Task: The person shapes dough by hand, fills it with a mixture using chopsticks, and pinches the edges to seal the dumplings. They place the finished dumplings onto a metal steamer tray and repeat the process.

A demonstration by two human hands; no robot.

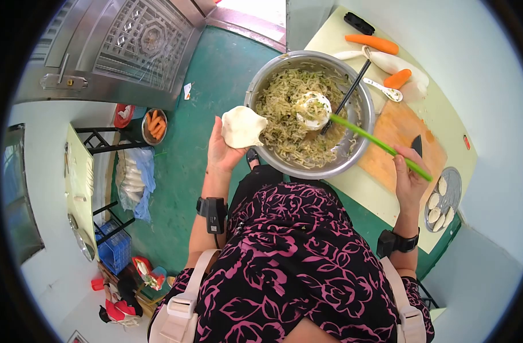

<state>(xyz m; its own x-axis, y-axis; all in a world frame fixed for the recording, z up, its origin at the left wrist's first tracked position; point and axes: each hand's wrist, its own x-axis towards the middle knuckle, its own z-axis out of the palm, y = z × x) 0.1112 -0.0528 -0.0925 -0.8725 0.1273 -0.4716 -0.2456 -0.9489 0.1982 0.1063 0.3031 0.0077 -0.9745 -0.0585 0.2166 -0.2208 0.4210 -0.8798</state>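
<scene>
My left hand (222, 153) holds up a flat round dough wrapper (241, 127) on its fingers, beside the left rim of a large metal bowl (357, 150). Shredded greenish filling (284, 94) fills much of this bowl. The fingers of my right hand (409, 177) are closed round the green handle of a spoon (364, 134); its white head rests in the filling, with some shreds in it. A pair of black chopsticks (356, 86) leans in the bowl, passing behind the green handle.
On the right table lie a cutting board (401, 126), a dark knife blade (417, 145), a white spoon (384, 90), carrots (373, 43), a white radish (399, 62) and a round tray (453, 188) with several dumplings. A person (121, 306) is at lower left.
</scene>
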